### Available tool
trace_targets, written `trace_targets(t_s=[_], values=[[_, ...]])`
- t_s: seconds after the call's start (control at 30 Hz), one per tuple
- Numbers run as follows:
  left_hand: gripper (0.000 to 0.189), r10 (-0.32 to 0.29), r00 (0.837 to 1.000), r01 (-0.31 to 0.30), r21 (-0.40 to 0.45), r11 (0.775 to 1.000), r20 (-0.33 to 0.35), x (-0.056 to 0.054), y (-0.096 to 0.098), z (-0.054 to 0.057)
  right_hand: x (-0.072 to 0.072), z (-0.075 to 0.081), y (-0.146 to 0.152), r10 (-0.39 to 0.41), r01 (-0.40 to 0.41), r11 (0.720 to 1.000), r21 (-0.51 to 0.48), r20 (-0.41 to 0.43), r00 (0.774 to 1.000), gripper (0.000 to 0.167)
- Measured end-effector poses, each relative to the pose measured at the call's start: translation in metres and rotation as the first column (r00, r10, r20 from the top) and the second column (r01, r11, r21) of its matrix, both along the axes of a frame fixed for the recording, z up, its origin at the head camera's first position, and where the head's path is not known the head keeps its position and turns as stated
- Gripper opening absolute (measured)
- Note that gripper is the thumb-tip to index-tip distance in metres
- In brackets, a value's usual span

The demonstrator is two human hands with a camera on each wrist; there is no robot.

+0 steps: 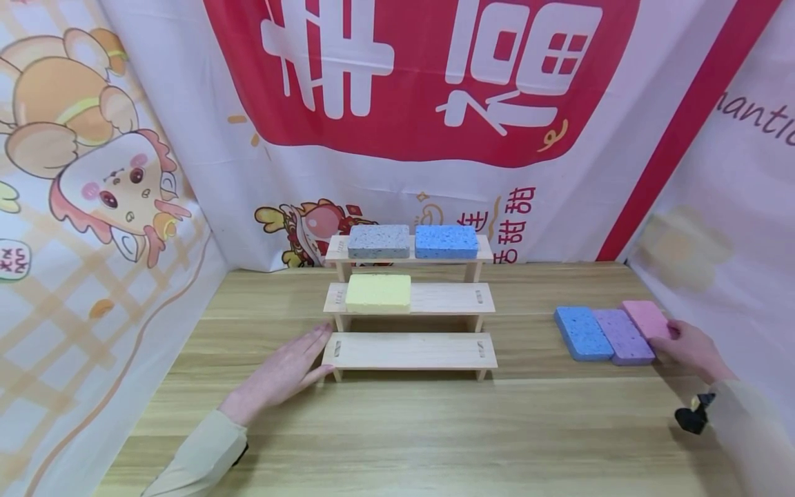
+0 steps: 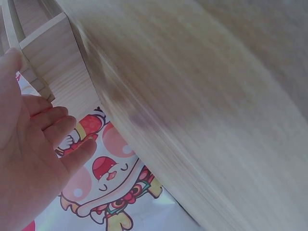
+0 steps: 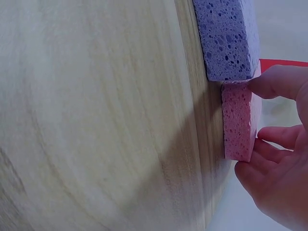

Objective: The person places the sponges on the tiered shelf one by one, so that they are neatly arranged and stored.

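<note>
A three-tier wooden shelf [image 1: 410, 351] stands on the table. My left hand [image 1: 292, 366] lies against its left end, thumb at the bottom step and the other fingers extended; the left wrist view shows that hand [image 2: 38, 154] at the wood. Far to the right, my right hand [image 1: 689, 351] holds a pink sponge [image 1: 646, 319] between thumb and fingers, also seen from the side in the right wrist view as a pink sponge [image 3: 237, 122]. Touching it is a purple sponge [image 1: 623, 336], with a blue sponge [image 1: 582, 333] on that one's left.
On the shelf's top step sit a grey sponge [image 1: 379, 241] and another blue sponge [image 1: 446, 241]. A yellow sponge [image 1: 378, 293] occupies the left part of the middle step. Printed cloth [image 1: 397, 176] hangs behind the table [image 1: 435, 435] and along both sides.
</note>
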State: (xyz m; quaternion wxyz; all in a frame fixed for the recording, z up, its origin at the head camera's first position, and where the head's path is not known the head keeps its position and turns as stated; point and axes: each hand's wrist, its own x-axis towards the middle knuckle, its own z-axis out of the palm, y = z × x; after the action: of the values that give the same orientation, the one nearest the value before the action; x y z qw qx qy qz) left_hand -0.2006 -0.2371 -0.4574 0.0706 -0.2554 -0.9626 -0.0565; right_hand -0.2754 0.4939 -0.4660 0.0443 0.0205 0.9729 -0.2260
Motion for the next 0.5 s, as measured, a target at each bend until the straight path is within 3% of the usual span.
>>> trace_targets(t_s=[0.27, 0.5], values=[[0.073, -0.01, 1.0, 0.01, 0.008, 1.0, -0.009, 0.0002, -0.0004, -0.0003, 0.0008, 0.0029, -0.0041, -0.014, 0.015, 1.0, -0.023, 0.046, 0.999, 0.088], [0.073, -0.008, 1.0, 0.008, 0.009, 1.0, 0.002, 0.0004, -0.0005, 0.0003, -0.0003, 0.0023, -0.004, 0.002, -0.002, 1.0, 0.02, -0.006, 1.0, 0.082]])
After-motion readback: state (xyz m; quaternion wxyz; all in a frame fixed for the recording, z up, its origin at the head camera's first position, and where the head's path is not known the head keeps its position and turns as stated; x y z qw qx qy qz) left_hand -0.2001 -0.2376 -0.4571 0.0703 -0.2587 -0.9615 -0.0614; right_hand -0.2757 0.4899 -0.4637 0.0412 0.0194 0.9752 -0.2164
